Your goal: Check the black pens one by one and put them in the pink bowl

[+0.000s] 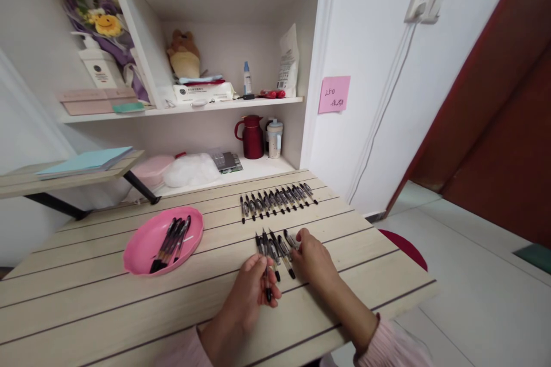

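My left hand (pixel 253 287) is closed around a black pen (pixel 267 287), which points away from me with its dark end toward the table's front. My right hand (pixel 312 255) is pinched at another pen (pixel 289 238), at the right end of a short row; its fingertips partly cover that pen. Between my hands several clear-barrelled pens (pixel 282 251) with black ends lie side by side on the table. Behind them is a longer, evenly spaced row of pens (pixel 275 200). To the left, a pink plate (pixel 133 246) holds several more pens (pixel 170 241).
The striped wooden table (pixel 107 315) stands against a white shelf unit (pixel 241 102) holding a dark red jug (pixel 252 137) and a light cup (pixel 274 139). A small raised stand (pixel 17 183) with blue paper (pixel 88 159) is at the left. A red round seat (pixel 404 248) sits beyond the right edge.
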